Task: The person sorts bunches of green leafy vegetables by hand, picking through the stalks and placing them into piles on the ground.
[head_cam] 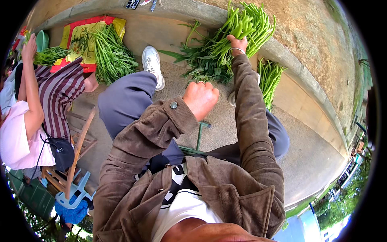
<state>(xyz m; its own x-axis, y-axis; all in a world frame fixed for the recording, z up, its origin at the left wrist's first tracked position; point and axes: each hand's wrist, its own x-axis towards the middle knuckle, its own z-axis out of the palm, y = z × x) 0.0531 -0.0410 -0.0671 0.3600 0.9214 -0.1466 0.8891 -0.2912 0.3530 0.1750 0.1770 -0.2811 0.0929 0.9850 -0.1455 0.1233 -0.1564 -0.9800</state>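
Observation:
My right hand (239, 44), with a bangle at the wrist, grips light green stems at the upper right of a large heap of water spinach (216, 56). Its fingertips are hidden among the stems. The leafy ends of the heap spread over the concrete toward me. My left hand (202, 99) is closed in a fist in front of my chest, a ring on one finger, and no item shows in it. A smaller bunch of green stems (269, 80) lies by my right foot, beside the kerb.
A low concrete kerb (297, 65) curves behind the heap. At left, more stems (112, 56) rest partly on a red-and-yellow sack (80, 37). A seated person (27, 127) handles greens there, near a wooden chair (81, 142). A phone (132, 4) lies on the kerb.

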